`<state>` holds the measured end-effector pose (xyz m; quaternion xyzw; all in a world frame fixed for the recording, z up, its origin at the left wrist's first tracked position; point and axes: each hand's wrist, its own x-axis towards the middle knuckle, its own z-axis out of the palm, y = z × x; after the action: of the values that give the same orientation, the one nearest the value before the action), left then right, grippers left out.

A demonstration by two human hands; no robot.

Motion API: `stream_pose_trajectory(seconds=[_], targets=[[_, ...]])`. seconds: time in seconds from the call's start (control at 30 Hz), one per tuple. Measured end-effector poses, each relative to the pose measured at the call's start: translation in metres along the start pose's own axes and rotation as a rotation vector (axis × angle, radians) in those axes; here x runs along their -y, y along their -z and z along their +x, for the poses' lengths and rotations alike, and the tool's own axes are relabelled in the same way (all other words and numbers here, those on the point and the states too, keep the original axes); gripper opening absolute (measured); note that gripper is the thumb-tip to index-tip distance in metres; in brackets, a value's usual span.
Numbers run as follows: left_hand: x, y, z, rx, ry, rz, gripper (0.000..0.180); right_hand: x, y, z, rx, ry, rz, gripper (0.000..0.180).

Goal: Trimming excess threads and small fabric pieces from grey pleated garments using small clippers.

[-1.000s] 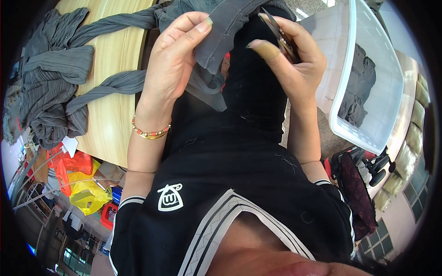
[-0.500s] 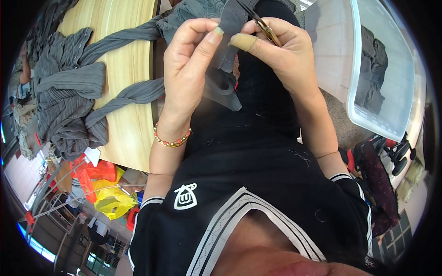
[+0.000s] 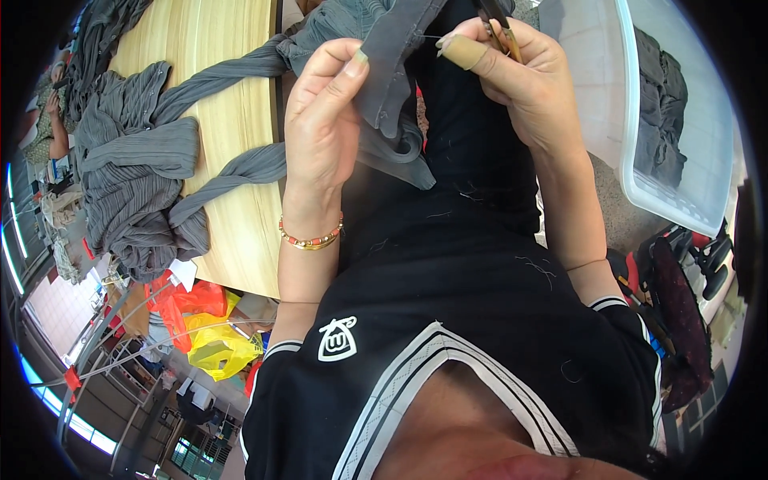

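Note:
My left hand (image 3: pixel 324 120) pinches the edge of a grey garment (image 3: pixel 392 68) between thumb and forefinger. A strip of its cloth hangs beside my fingertips, with a seamed lower edge and a curled fold beneath. Closed in my right hand (image 3: pixel 524 84) is a pair of thread snips (image 3: pixel 502 36), with dark blades and gold-coloured handles, pointing up past the fingers. A tan wrap covers the right thumb. From the garment a fine thread (image 3: pixel 430 36) runs to the right thumb and fingertip, which are pressed together. The snips' blade tips lie beyond the top of the picture.
On the left, a wooden table (image 3: pixel 232 184) carries a heap of grey ribbed garments (image 3: pixel 136 160) with twisted lengths trailing to its edge. A translucent bin (image 3: pixel 632 168) at the right contains folded dark cloth (image 3: pixel 660 112). Red and yellow plastic bags (image 3: pixel 212 340) sit below the table's near corner.
My right hand has moved right, away from the cloth, and the thread now shows between them. The garment strip has tilted, its upper part leaning right. The whole view has shifted slightly.

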<state>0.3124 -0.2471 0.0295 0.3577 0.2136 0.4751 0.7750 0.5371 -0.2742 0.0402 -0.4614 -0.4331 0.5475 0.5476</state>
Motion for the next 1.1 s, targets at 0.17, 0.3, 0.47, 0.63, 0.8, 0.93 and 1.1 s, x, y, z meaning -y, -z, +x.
stream_pose_trajectory(seconds=[0.17,0.3,0.47,0.63,0.8,0.93,1.1], targets=[[-0.005,-0.013,0.0,-0.116,0.004,0.036,0.017,0.005,0.008,-0.002,-0.062,0.033,-0.122,0.016],[-0.006,-0.013,0.0,-0.115,-0.006,-0.008,0.017,0.002,0.007,-0.004,-0.065,0.242,-0.238,0.029],[-0.007,-0.014,0.0,-0.141,0.01,-0.018,0.017,0.01,0.002,-0.022,-0.037,0.344,-0.48,0.026],[-0.007,-0.014,0.002,-0.123,0.031,-0.034,0.016,0.005,-0.005,-0.021,-0.047,0.467,-0.612,0.033],[-0.006,-0.015,0.002,-0.133,0.019,-0.023,0.017,0.004,-0.007,-0.017,-0.056,0.426,-0.605,0.033],[-0.006,-0.016,0.001,-0.116,0.019,-0.019,0.018,0.004,-0.011,-0.015,-0.07,0.417,-0.563,0.031],[-0.006,-0.015,0.001,-0.083,0.028,-0.026,0.02,-0.001,-0.011,-0.011,-0.043,0.462,-0.568,0.031]])
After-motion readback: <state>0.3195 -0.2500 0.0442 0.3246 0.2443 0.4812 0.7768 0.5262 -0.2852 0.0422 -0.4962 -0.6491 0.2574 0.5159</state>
